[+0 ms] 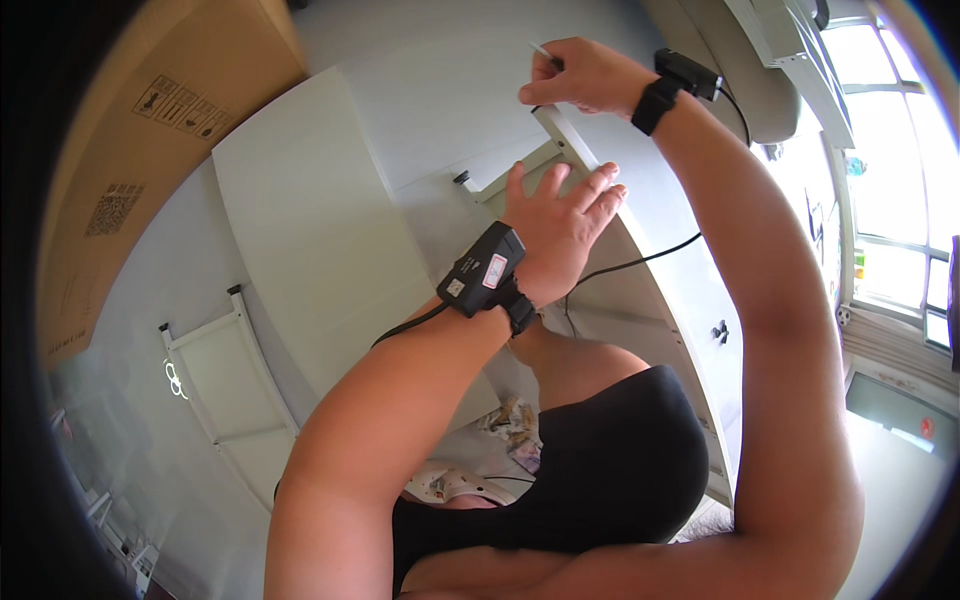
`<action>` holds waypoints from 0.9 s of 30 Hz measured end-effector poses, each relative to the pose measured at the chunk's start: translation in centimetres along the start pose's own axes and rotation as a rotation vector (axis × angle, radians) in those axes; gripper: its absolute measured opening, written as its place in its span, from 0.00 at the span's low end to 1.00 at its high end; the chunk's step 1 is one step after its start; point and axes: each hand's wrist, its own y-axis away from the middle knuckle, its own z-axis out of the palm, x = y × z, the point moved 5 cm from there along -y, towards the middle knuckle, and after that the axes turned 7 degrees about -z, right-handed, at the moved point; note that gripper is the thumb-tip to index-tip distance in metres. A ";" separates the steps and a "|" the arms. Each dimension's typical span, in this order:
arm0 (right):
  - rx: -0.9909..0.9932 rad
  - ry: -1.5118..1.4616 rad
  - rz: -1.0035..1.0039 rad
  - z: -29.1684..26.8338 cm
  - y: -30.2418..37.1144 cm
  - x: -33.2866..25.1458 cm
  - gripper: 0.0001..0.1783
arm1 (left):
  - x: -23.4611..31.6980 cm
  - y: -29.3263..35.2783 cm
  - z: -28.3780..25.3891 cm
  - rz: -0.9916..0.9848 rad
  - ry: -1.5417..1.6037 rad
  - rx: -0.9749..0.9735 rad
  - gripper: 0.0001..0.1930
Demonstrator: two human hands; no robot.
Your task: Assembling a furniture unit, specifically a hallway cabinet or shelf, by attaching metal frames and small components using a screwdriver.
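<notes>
A white furniture frame [690, 360] with a long drilled rail and black-capped ends lies in front of me, running from the upper middle down to the right. My left hand [555, 225] rests on its upper part, palm down and fingers spread. Beyond it, at the rail's far end, my right hand [590, 75] is closed around a thin tool [540, 48]. Only a pale slim shaft and a dark bit show between the fingers, so its exact kind is unclear. Each wrist wears a strapped black device with a cable.
A large white board [320, 220] lies left of the frame. A second white frame [230, 370] with black feet is further left, beneath a big cardboard box [190, 100]. Small dark hardware [720, 331] lies at the right. A black cable [640, 262] crosses the frame near my bent leg.
</notes>
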 end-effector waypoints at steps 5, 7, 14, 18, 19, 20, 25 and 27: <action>0.010 0.210 -0.089 -0.5 0.3 -0.6 0.17 | 0.2 -0.3 -0.3 0.011 0.019 -0.011 0.33; -0.003 0.258 -0.093 -0.6 0.2 -0.9 0.17 | 0.3 -0.3 -0.2 0.020 0.016 -0.001 0.33; -0.079 0.422 -0.224 0.3 -1.6 -2.4 0.20 | 0.1 -0.2 0.0 0.026 -0.007 0.085 0.31; -0.012 0.164 -0.164 0.1 -1.5 -1.2 0.15 | 0.3 0.0 0.0 -0.005 -0.008 0.103 0.28; -0.047 0.021 -0.077 0.1 -1.6 -1.0 0.14 | 0.1 0.2 0.2 -0.019 -0.041 0.091 0.26; -0.084 -0.121 0.012 0.2 -1.8 -0.7 0.13 | -0.2 0.3 0.3 -0.042 -0.055 0.092 0.26; -0.219 -0.405 0.082 -0.4 -2.7 0.9 0.09 | -0.2 0.1 0.1 -0.042 -0.013 0.097 0.23; -0.250 -0.450 0.114 0.2 -2.7 1.5 0.11 | -0.3 0.1 0.2 -0.042 0.003 0.075 0.23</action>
